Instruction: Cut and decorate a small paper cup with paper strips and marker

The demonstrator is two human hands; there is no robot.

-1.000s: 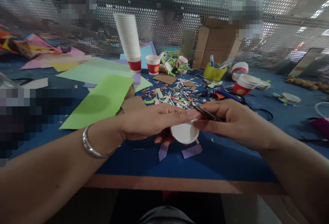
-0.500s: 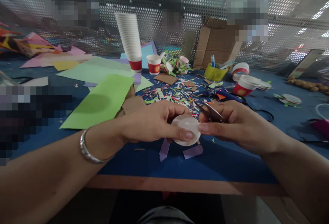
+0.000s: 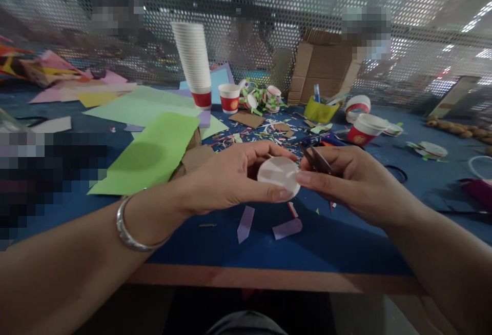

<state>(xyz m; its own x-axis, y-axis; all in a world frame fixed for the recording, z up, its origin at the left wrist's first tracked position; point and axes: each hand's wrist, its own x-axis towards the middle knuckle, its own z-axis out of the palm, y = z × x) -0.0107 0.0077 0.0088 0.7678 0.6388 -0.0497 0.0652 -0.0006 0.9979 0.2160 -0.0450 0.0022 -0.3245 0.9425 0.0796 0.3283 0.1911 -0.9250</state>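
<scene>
My left hand grips a round white paper cup bottom by its edge, the thumb pressed over the near side. On the other side, my right hand has scissors tucked in its fingers, blades pointing up and left. The right thumb and fingertip also touch the right rim of the cup bottom. On the table below lie two purple paper strips, one with a pointed end. A small red-and-white paper scrap lies beside them.
Behind my hands, coloured scraps cover the blue table. A tall stack of paper cups rises at the back. Green paper lies left. To the right are a red-and-white cup and a yellow holder.
Both hands have risen slightly with the cup bottom, which is tilted a little differently. The purple strips and the red-and-white scrap show more fully beneath it.
</scene>
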